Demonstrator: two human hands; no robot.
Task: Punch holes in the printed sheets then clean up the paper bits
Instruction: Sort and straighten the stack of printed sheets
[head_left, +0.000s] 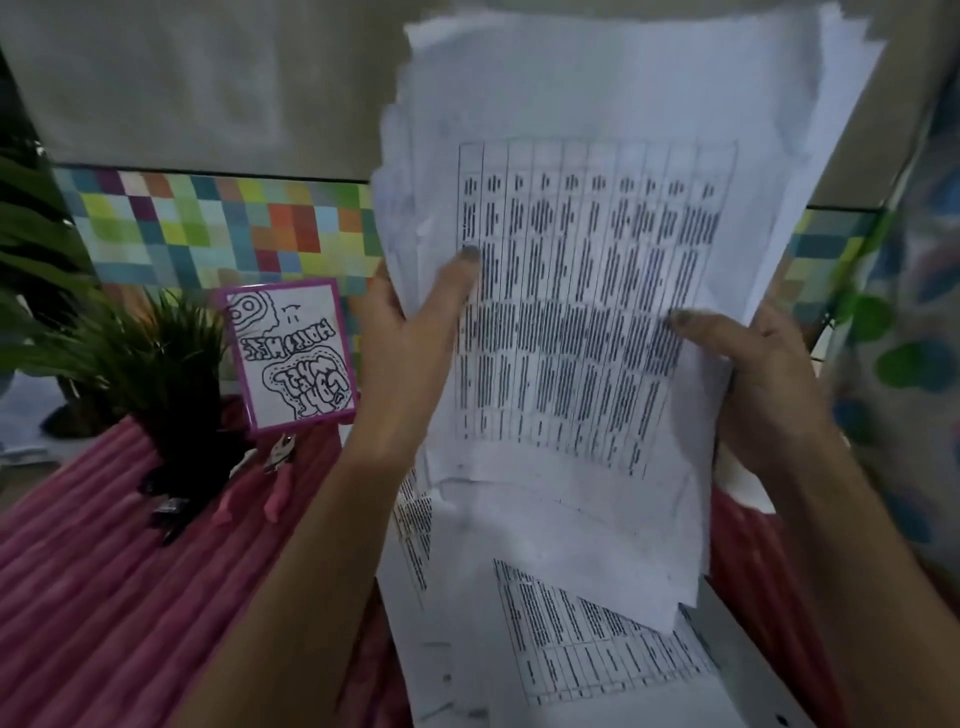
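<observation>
Pink cloth (104, 571) — hands raising sheets (587, 312)

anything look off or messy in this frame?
Yes. The stack held up by the left hand and right hand is untidy: sheet edges fan out unevenly at top and bottom. More sheets lie skewed on the desk below. No paper bits visible.
</observation>
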